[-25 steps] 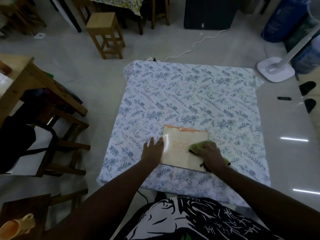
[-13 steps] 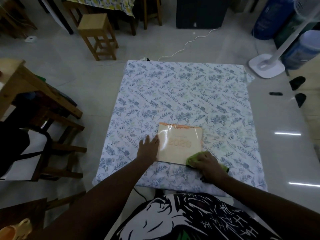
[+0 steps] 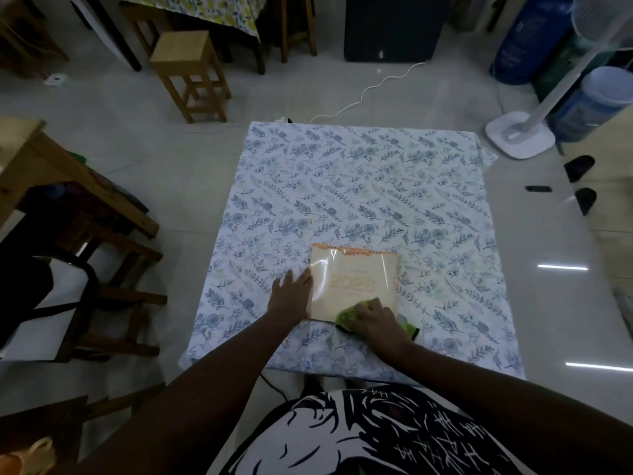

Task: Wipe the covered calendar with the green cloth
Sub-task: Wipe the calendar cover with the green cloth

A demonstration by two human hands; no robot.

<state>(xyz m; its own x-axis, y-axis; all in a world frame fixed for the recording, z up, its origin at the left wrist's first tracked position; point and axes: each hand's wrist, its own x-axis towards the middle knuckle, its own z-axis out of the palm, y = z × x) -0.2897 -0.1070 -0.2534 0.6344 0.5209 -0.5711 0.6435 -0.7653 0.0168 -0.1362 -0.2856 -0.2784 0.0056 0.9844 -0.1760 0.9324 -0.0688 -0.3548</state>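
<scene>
A cream calendar (image 3: 354, 277) in a shiny clear cover, with an orange spiral along its far edge and "2028" printed on it, lies flat near the front of the floral tablecloth (image 3: 359, 186). My left hand (image 3: 291, 296) rests flat with fingers spread against the calendar's left edge. My right hand (image 3: 375, 318) presses the green cloth (image 3: 346, 315) onto the calendar's near right corner. Part of the cloth sticks out to the right of that hand.
A wooden stool (image 3: 190, 72) stands beyond the table on the left. A wooden table and chair (image 3: 85, 228) are close on the left. A white fan base (image 3: 519, 135) and dark slippers (image 3: 579, 168) sit on the floor to the right. A white cable (image 3: 370, 89) runs behind.
My right hand with the green cloth has slid from the calendar's right middle down to its near edge and a little leftward. My left hand stays on the left edge.
</scene>
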